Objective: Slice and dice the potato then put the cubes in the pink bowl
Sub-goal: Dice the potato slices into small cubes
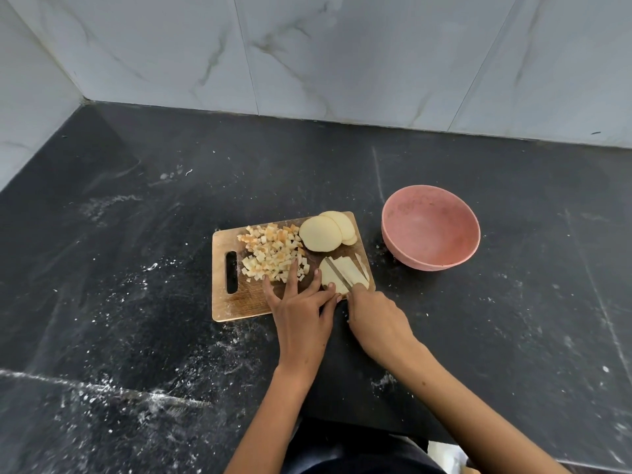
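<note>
A wooden cutting board (236,302) lies on the black counter. A heap of potato cubes (272,256) covers its left half. Round potato slices (323,232) are stacked at its far right corner. A slice cut into strips (352,273) lies at the near right corner. My left hand (301,307) rests on the board with straight fingers, fingertips pressing the near edge of that slice. My right hand (374,319) grips a knife (338,273) whose blade lies across the strips. The pink bowl (431,227) stands empty to the right of the board.
The black counter (136,234) is dusted with white specks and streaks. Marble-tiled walls (307,56) close it off at the back and left. The counter's front edge runs along the bottom, by my body.
</note>
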Available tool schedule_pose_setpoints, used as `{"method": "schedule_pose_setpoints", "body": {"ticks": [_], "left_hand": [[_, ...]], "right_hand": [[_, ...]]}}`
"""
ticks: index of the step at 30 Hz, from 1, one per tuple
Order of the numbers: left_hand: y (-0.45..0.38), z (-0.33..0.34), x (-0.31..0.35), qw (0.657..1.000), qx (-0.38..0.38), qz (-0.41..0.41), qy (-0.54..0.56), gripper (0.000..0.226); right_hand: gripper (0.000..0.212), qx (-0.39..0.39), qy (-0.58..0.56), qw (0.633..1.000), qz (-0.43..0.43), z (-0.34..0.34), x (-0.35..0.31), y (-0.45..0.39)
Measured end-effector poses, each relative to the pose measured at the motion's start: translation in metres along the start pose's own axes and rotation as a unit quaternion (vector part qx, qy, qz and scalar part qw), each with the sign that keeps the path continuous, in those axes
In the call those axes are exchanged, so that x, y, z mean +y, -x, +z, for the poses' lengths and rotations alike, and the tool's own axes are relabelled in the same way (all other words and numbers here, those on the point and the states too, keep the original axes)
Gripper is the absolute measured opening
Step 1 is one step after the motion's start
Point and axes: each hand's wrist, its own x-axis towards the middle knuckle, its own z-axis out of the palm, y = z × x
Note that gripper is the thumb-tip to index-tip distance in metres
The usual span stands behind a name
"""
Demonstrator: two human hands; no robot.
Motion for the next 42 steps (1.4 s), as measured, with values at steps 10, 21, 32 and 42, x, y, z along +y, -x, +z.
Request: {"method": "schedule_pose_setpoints", "body": {"ticks": [10,21,32,42], "left_hand": [[0.000,-0.001,0.002,1.000,-0.010,-0.004,-0.008,0.011],[0.002,0.002,0.000,1.000,-0.004,-0.003,0.017,0.012],[0.004,0.003,-0.001,1.000,-0.005,-0.013,0.018,0.011],[0.005,0.002,0.001,1.000,-0.004,-0.005,0.008,0.013]], "right_hand": [[0.021,-0.064,0.028,0.997,0.028,-0.001,0.016,0.011],[0.029,-0.130,-0.236,0.961,0.057,0.008,0.053,0.026],[0.026,-0.064,-0.101,0.993,0.007,0.011,0.064,0.043],[0.028,0.005,-0.104,0.994,-0.025,0.001,0.039,0.017]]}}
